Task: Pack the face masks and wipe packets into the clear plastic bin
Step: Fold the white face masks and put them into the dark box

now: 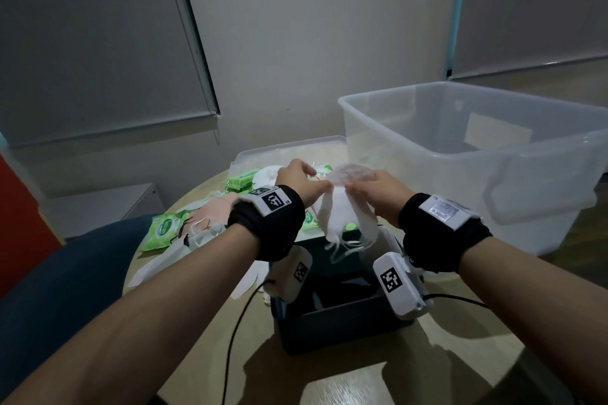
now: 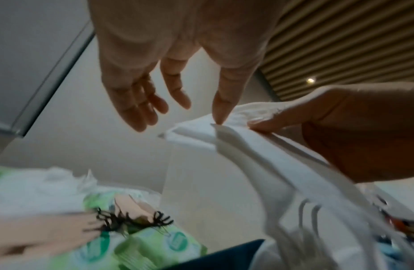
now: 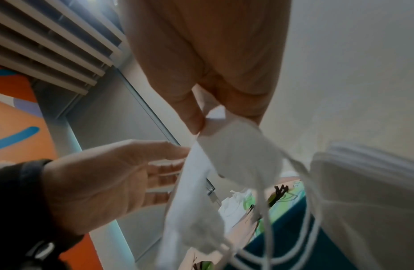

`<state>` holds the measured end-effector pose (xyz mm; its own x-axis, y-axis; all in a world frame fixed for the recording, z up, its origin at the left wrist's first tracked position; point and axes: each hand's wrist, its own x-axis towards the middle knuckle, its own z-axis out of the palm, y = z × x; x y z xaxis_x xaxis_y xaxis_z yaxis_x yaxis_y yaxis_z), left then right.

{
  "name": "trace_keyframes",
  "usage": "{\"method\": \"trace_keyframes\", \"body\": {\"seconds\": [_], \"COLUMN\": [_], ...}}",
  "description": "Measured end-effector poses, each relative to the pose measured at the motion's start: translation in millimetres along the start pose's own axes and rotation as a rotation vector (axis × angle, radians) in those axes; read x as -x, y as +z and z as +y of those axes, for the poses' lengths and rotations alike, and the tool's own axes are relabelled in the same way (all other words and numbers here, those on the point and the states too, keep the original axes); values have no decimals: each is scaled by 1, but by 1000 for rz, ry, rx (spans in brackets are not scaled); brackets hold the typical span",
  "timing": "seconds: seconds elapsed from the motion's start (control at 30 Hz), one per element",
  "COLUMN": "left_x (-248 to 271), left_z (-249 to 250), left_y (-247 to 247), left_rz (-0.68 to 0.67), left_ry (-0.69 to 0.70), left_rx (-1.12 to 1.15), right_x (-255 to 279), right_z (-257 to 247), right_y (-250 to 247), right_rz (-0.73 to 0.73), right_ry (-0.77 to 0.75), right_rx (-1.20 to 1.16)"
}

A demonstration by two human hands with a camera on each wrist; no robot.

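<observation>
Above a dark box [image 1: 342, 309], my right hand [image 1: 371, 191] pinches the top of a bunch of white face masks [image 1: 342, 217]; their ear loops hang down. The right wrist view shows thumb and finger of the right hand [image 3: 206, 118] closed on the white masks [image 3: 243, 151]. My left hand [image 1: 302, 181] is beside them with relaxed fingers. In the left wrist view the left hand [image 2: 178, 117] only touches the masks' [image 2: 247, 146] edge with its thumb tip. The clear plastic bin [image 1: 543, 204] stands at the right. Green wipe packets [image 1: 164, 228] and more masks lie at the left.
A pink mask [image 1: 214, 210] with dark loops lies among the packets on the round wooden table [image 1: 329, 378]. A clear lid [image 1: 296, 146] lies behind the hands with more packets [image 1: 241, 182] near it. A blue chair back [image 1: 65, 273] is at the near left.
</observation>
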<state>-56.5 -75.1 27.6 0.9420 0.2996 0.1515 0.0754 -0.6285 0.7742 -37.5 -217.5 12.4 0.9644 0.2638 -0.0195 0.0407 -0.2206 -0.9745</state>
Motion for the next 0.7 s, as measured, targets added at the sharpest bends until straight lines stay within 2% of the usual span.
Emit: {"method": "trace_keyframes", "body": {"seconds": [0.03, 0.1, 0.2, 0.27, 0.4, 0.5, 0.6, 0.7], "left_x": [-1, 0, 6, 10, 11, 5, -5, -8], "left_z": [1, 6, 13, 15, 11, 9, 7, 11], "left_y": [-3, -8, -6, 0, 4, 0, -8, -9], "left_rz": [0, -93, -277, -330, -277, -227, -157, -177], "left_ry": [84, 213, 256, 247, 311, 335, 295, 218], "left_rx": [-43, -38, -93, -116, -274, -283, -159, 93], "right_x": [1, 5, 8, 8, 11, 15, 17, 17], "right_z": [-1, -3, -7, -7, -9, -12, -16, -22], "right_y": [-1, -2, 0, 1, -1, -4, -6, -4], "right_rz": [-1, -9, 29, 43, -3, -44, -89, -157], "right_ry": [3, -17, -45, -55, -56, -29, 5, 39], "right_rx": [15, -3, -37, -34, -66, -98, -53, 13]}}
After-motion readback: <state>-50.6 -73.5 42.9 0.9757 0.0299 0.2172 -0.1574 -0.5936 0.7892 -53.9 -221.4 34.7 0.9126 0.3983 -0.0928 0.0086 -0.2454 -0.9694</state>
